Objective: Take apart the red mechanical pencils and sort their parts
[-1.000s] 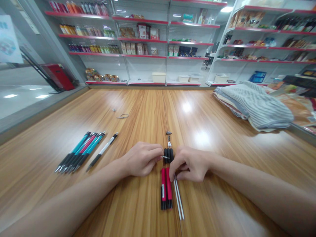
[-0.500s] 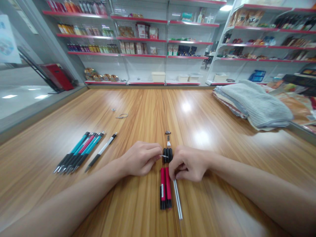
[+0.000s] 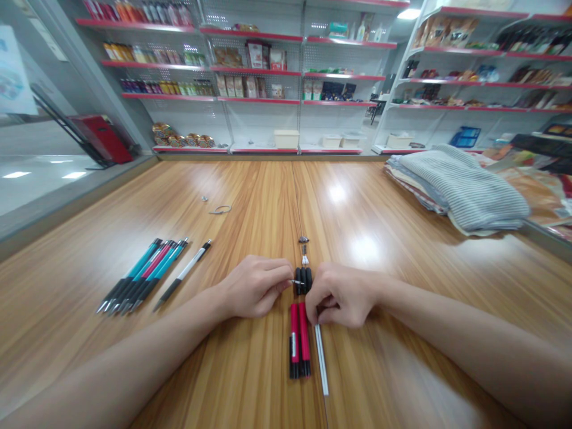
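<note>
- Landmark: a row of black pen grips (image 3: pixel 308 280), laid side by side on the wooden tabletop (image 3: pixel 250 202), long axes running away from the person.
- Held item: a thin metal rod (image 3: pixel 297 282), seen just left of the black pen grips, its long axis lying nearly crosswise to theirs, its right end reaching onto them.
- Left hand (image 3: pixel 255 287): placed left of the black pen grips and nearest the thin metal rod, which is pinched at its left end, the fingers (image 3: pixel 281 277) clamped together on it.
- Right hand (image 3: pixel 343 297): placed just right of the black pen grips, fingers (image 3: pixel 315 301) curled together; whether anything is held by them cannot be told.
- Toward the person from the black pen grips: red pen barrels (image 3: pixel 298 339) side by side, with thin white tubes (image 3: pixel 320 360) beside them on the right.
- Away from the person: a small white part (image 3: pixel 305 260) and a small dark metal part (image 3: pixel 304 239), in line with the black pen grips.
- Left of the black pen grips, well apart: teal and pink mechanical pencils (image 3: pixel 145 275) and a white-and-black mechanical pencil (image 3: pixel 184 274).
</note>
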### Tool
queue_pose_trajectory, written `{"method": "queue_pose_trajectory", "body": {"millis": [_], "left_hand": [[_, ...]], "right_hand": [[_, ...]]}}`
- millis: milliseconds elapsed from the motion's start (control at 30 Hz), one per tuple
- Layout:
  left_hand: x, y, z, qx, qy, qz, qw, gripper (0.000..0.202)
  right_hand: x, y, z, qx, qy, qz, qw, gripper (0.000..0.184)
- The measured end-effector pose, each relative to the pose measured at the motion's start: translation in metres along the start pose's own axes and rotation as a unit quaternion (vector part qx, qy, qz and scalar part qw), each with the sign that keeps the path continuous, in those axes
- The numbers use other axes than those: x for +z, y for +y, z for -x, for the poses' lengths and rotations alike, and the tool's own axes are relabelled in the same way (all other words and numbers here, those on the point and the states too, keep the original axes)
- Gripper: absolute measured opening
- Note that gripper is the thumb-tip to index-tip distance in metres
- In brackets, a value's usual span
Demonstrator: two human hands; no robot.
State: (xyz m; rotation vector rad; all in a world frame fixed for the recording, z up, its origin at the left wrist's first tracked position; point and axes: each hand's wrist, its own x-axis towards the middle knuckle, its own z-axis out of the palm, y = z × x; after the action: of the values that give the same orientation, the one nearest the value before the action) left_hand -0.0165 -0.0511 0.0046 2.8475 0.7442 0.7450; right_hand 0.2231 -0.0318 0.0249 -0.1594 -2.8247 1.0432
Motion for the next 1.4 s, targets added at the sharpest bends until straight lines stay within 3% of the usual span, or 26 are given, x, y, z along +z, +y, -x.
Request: {"method": "queue_pose_trajectory", "body": {"millis": [100, 200, 333, 433, 533, 667, 867, 1067, 1400], "left_hand": [[0.001, -0.001, 0.001, -0.011, -0.036, 0.016, 0.999, 0.012], [0.001, -0.001, 0.001, -0.014, -0.029, 0.019, 0.999, 0.012], [0.002, -0.001, 0.002, -0.015, -0.027, 0.021, 0.999, 0.011], [0.002, -0.002, 0.003, -0.023, -0.021, 0.014, 0.999, 0.011], [0.002, -0.001, 0.002, -0.035, -0.014, 0.003, 0.999, 0.011], [0.003, 0.0, 0.0, -0.05, -0.004, -0.017, 0.999, 0.012], [0.005, 0.0, -0.002, -0.044, 0.0, -0.047, 0.998, 0.014], [0.008, 0.002, -0.005, -0.057, 0.02, -0.055, 0.997, 0.016], [0.01, -0.004, -0.003, -0.153, 0.065, -0.056, 0.985, 0.018]], "right_hand": [[0.001, 0.0, -0.001, -0.003, -0.001, 0.001, 1.0, 0.02], [0.001, 0.001, 0.0, 0.003, -0.003, -0.017, 1.0, 0.017], [-0.003, 0.009, 0.006, 0.037, 0.015, -0.119, 0.992, 0.015], [-0.008, 0.019, 0.011, 0.082, 0.09, -0.205, 0.971, 0.033], [-0.009, 0.028, 0.012, 0.113, 0.2, -0.236, 0.944, 0.038], [-0.003, 0.03, 0.007, 0.104, 0.272, -0.199, 0.936, 0.033], [0.008, 0.023, -0.003, 0.092, 0.289, -0.109, 0.947, 0.024], [0.012, 0.028, -0.002, 0.111, 0.311, -0.08, 0.941, 0.02], [-0.004, 0.037, 0.009, 0.145, 0.391, 0.008, 0.909, 0.021]]}}
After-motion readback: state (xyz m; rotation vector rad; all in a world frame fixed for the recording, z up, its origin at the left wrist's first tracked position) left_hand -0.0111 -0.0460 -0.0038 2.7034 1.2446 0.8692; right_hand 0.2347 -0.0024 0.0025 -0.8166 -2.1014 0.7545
